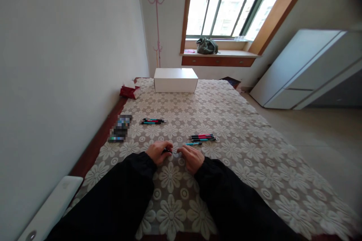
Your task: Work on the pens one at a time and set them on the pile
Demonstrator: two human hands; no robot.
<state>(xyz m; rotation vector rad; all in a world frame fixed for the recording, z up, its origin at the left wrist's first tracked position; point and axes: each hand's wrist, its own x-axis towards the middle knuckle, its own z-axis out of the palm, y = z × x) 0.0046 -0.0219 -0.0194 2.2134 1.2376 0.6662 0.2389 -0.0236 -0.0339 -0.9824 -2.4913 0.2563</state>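
My left hand (158,152) is closed around a dark pen (167,151) whose thin tip points right. Most of its barrel is hidden by the fingers. Facing it, my right hand (192,157) is closed in a pinch close to that tip, on something too small to make out. Just beyond the right hand lie several pens (202,138) with black, red and light blue parts, one light blue pen (194,144) nearest the fingers. Another small group of pens (153,121) rests farther off to the left.
A flower-patterned cloth (170,177) covers the table. At its far end stands a white box (175,84), with a red tissue pack (130,92) to the left. A blurred-out item (120,128) lies by the left edge, near the wall. A white device (53,207) is at lower left.
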